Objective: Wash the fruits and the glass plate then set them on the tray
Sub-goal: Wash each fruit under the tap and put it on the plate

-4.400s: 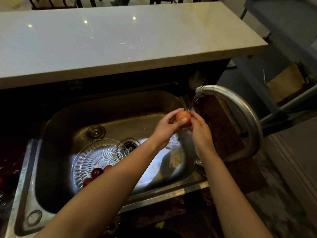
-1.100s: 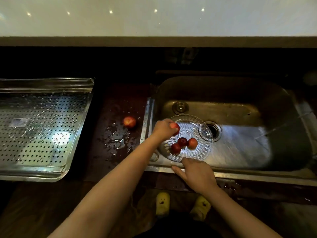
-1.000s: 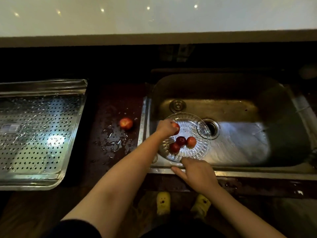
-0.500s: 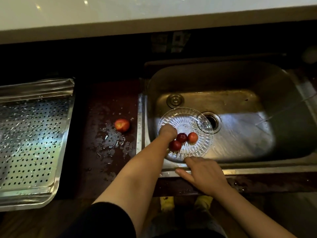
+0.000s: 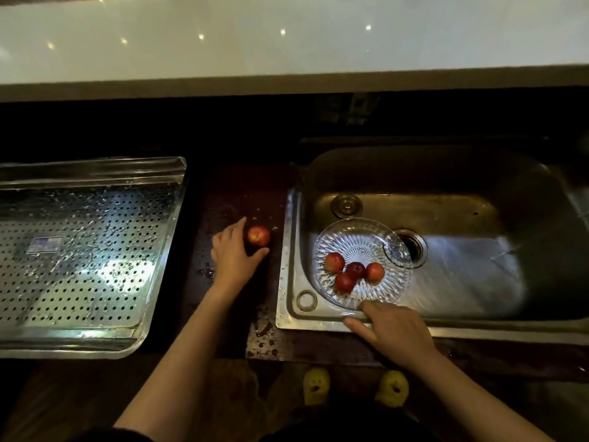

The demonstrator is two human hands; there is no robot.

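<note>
A clear ribbed glass plate [image 5: 360, 237] lies in the steel sink [image 5: 462, 218], by the drain. Several small red fruits [image 5: 354, 271] sit on its near half. One more red fruit [image 5: 258, 236] lies on the wet dark counter left of the sink. My left hand [image 5: 232, 255] is spread beside it, with straight fingers at its left and the thumb just under it. My right hand [image 5: 393, 327] rests on the sink's front rim, fingertips at the plate's near edge. The perforated metal tray [image 5: 95, 237] stands at the far left and holds nothing.
A raised white countertop [image 5: 287, 36] runs along the back above a dark recess. The sink drain [image 5: 412, 245] is partly under the plate's right edge. Water drops cover the counter strip between tray and sink. Yellow slippers [image 5: 315, 384] show below.
My left hand has left a fruit on the plate and moved left out of the sink to the fruit on the counter. My right hand stays at the sink's front rim.
</note>
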